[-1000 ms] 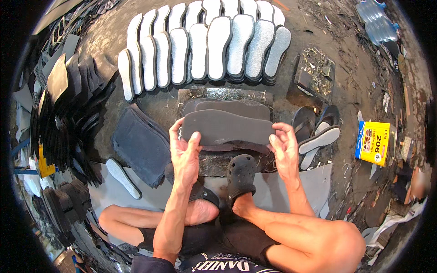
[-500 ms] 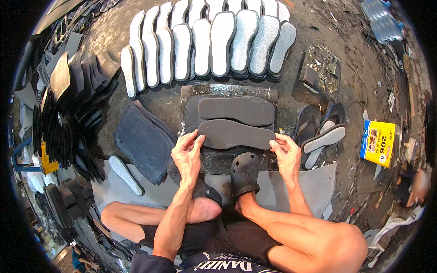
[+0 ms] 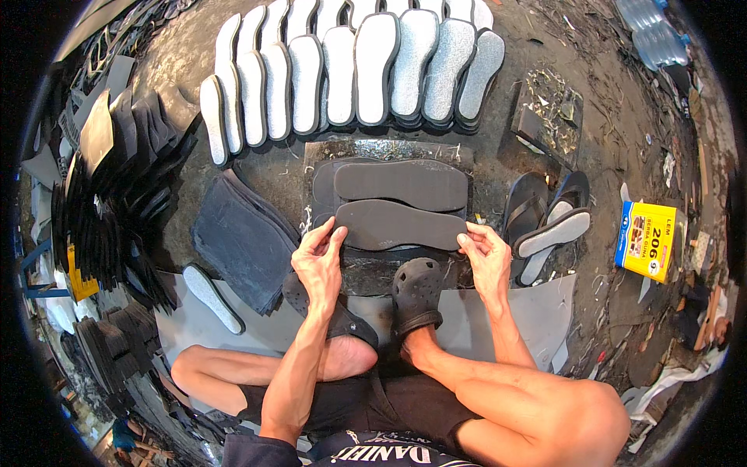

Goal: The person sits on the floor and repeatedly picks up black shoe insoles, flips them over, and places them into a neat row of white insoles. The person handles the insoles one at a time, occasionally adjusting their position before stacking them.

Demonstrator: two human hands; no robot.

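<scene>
Dark sole (image 3: 401,226), one: over the near half of the board (image 3: 373,279), left hand (image 3: 319,261) and right hand (image 3: 488,257) each in closed pinch grip on opposite ends. Second sole (image 3: 401,184): board's far half. White-topped soles (image 3: 377,70): rows beyond board. Flip-flops (image 3: 523,204): right of board.

White-topped soles (image 3: 377,70) block the far side, dark sheets (image 3: 237,241) the left. Bare ground (image 3: 492,175) leaves a lane between board (image 3: 366,276) and sandals (image 3: 519,207); the right hand (image 3: 487,253) fills its near end.
</scene>
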